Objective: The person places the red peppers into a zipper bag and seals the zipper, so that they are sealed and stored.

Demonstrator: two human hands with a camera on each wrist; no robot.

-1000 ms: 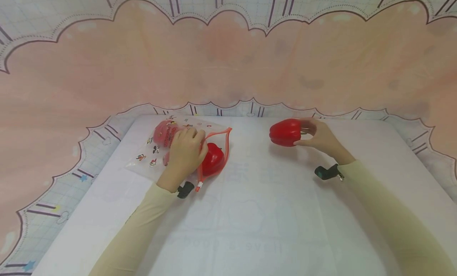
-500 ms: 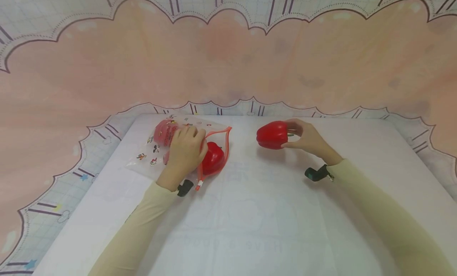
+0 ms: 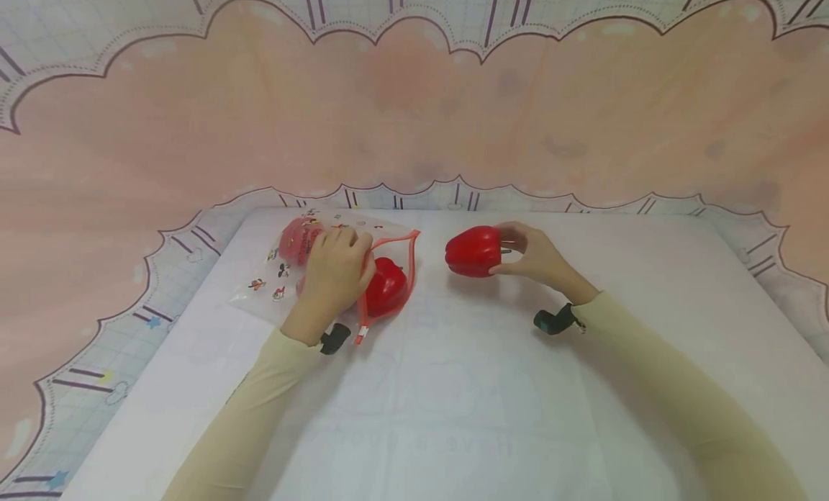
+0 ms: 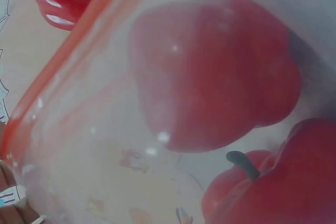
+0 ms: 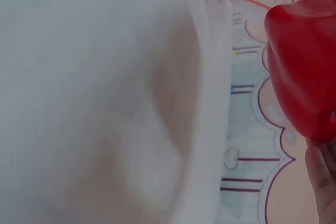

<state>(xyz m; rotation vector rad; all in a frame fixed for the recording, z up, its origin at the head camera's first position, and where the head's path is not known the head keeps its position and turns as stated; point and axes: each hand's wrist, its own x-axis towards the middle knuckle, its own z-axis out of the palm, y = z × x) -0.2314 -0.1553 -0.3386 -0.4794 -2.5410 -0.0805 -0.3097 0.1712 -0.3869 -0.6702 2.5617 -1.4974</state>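
A red bell pepper [image 3: 473, 251] is held above the table by my right hand [image 3: 534, 256], thumb and fingers around its stem end. To its left lies a clear plastic bag [image 3: 249, 303] with cartoon prints and an orange zip edge, its mouth spread toward the pepper. My left hand [image 3: 337, 271] grips the bag's upper side near the mouth, fingers curled; their tips are hidden. Just inside the mouth sits another red pepper [image 3: 388, 289], with more red shapes deeper in. Through the film, the left wrist view shows one pepper [image 4: 210, 77] and another with a green stem [image 4: 299, 187].
The white-covered table [image 3: 440, 386] runs under both arms. A patterned peach curtain [image 3: 414, 119] hangs behind its far edge. Dark wrist cameras [image 3: 554, 319] stick out below the wrists. A small white slider [image 3: 362, 333] sits at the zip's near end.
My right hand has moved left and slightly nearer with the bell pepper, closing in on the bag's mouth. My left hand and the bag have stayed nearly in place.
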